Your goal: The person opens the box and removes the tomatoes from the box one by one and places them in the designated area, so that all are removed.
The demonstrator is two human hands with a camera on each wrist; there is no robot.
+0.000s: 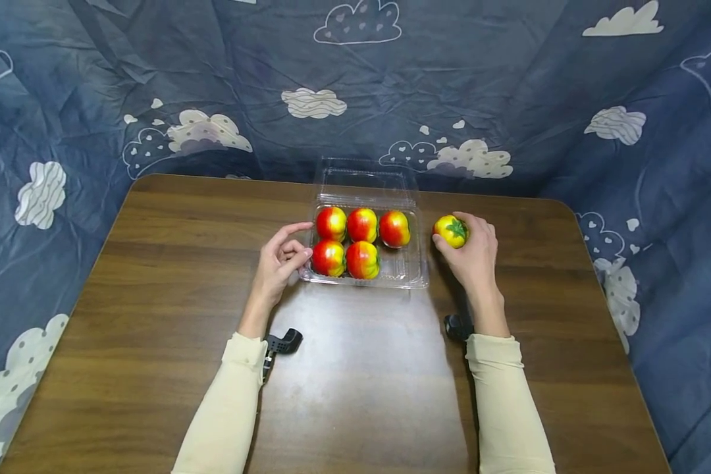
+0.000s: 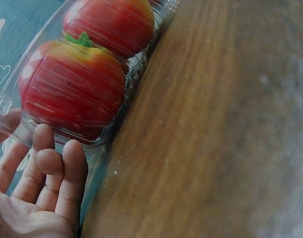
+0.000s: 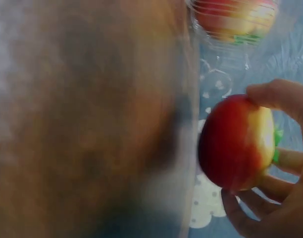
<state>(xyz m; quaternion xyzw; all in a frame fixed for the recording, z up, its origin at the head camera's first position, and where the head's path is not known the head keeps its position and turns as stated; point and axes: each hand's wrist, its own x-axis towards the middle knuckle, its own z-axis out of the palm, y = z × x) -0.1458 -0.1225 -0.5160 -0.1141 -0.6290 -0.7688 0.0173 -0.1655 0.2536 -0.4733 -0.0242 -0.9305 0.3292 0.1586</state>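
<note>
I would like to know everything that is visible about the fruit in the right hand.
The fruit is rounded and smooth, with a slight shine; it looks whole. Its lower part is deep red, turning yellow around a green leafy top. The thumb and fingers of the right hand grip it, its leafy top turned toward the palm. It is to the right of the clear box, apart from it. Whether it touches the table is unclear.

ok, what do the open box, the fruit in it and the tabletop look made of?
Box: thin, glossy clear plastic; see-through with moulded ridges.
Fruit: perhaps plastic or coated foam, smooth and shiny; near-identical red-yellow colouring hints at artificial.
Tabletop: wood or wood-look laminate, semi-gloss; brown grain, soft glare. Can't tell which.
</note>
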